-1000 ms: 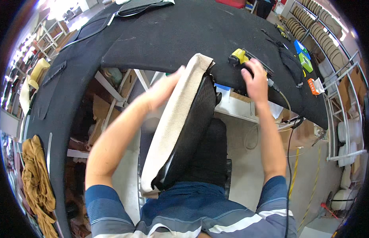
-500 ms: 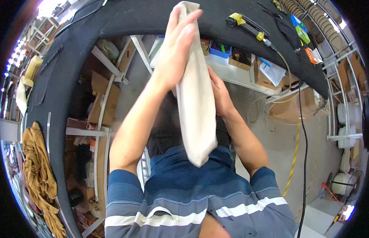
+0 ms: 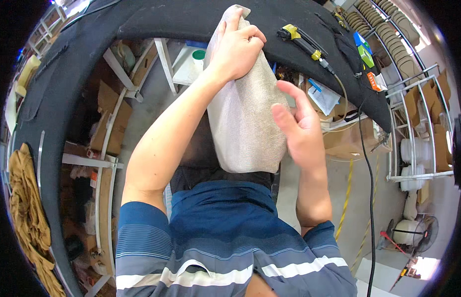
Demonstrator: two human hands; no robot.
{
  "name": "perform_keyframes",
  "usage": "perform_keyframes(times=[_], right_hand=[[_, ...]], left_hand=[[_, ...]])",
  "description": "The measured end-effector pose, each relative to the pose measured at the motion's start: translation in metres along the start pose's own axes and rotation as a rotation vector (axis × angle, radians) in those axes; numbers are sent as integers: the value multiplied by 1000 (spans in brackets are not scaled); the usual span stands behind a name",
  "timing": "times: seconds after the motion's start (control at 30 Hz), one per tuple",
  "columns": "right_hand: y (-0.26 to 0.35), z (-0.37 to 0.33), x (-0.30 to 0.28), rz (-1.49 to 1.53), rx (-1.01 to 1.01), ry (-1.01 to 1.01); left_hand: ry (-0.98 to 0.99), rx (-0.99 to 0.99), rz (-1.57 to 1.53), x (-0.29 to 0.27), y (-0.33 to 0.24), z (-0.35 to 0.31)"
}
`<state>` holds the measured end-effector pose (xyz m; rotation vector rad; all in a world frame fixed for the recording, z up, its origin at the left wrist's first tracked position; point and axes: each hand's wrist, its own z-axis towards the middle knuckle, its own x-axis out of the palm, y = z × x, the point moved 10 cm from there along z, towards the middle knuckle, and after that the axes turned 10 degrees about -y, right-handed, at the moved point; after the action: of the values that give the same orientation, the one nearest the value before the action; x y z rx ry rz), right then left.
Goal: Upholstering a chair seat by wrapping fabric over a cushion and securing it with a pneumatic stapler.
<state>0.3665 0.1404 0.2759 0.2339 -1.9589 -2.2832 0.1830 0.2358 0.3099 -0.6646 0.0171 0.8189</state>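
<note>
A long beige cushion-like piece covered in woven fabric (image 3: 248,126) stands tilted in front of my body, its broad face showing. My left hand (image 3: 239,52) grips it near the far end, fingers curled over the fabric. Beside its right edge is my right hand (image 3: 305,131), thumb and fingers apart and holding nothing. Whether that hand's fingertips brush the fabric, I cannot tell. What lies under the cover is hidden.
A black-covered table (image 3: 161,20) curves round the far and left sides. On it lie a yellow-and-black air tool (image 3: 302,42) with a hose and a brown cloth (image 3: 27,198). Cardboard boxes (image 3: 359,138) stand below. A wire rack (image 3: 418,128) is at right, near a hanging black cable (image 3: 371,198).
The beige piece has turned from edge-on to broad face. My left hand went from flat against it to gripping it. My right hand came away from its side, nearer my body.
</note>
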Motion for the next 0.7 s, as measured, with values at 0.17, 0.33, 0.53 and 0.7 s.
perform_keyframes(times=[0.17,0.33,0.53,0.7], right_hand=[[-35,-7,-20,242,-165,-257],[-43,-14,-21,340,-208,-321],[-49,-19,-14,371,-184,-357],[-42,-23,-18,370,-221,-364]], left_hand=[[154,-90,-202,-1,8,-10],[131,-1098,-758,37,127,-172],[-99,-915,-461,28,80,-241],[-40,-2,-206,-49,-129,-124]])
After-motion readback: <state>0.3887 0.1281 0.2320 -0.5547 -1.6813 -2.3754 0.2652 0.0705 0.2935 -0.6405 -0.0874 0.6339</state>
